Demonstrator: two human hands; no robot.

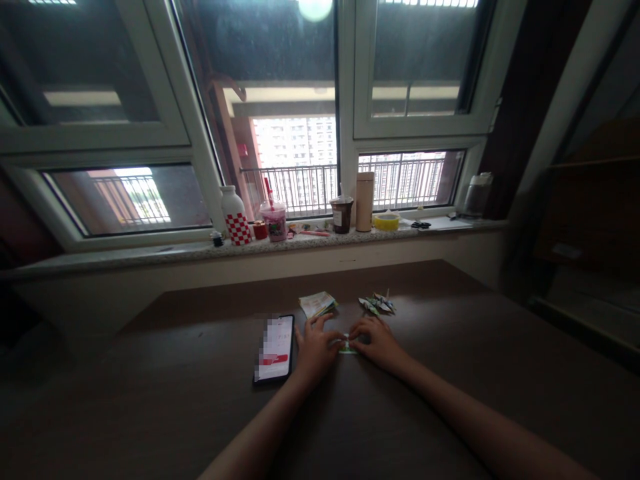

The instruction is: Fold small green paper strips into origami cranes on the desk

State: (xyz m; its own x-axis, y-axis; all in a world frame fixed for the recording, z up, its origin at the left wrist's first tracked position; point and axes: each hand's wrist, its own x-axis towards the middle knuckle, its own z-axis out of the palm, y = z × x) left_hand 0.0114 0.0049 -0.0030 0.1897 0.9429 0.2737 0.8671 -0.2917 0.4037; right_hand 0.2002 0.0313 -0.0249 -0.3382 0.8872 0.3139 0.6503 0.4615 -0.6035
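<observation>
My left hand (pixel 316 348) and my right hand (pixel 376 341) rest close together on the dark wooden table (pixel 150 400). Between their fingertips lies a small green and white folded paper (pixel 347 347), pressed flat against the table. Both hands pinch or press its edges with curled fingers. Most of the paper is hidden under the fingers. Just behind my left hand lies a small stack of patterned paper sheets (pixel 317 303). Several folded paper figures (pixel 378 305) sit behind my right hand.
A phone (pixel 275 348) with a lit screen lies left of my left hand. The windowsill (pixel 150 252) holds a red-checked bottle (pixel 236 216), a pink cup (pixel 274 221), a dark cup (pixel 342 215), a tall flask (pixel 365 201) and a yellow tape roll (pixel 387 221).
</observation>
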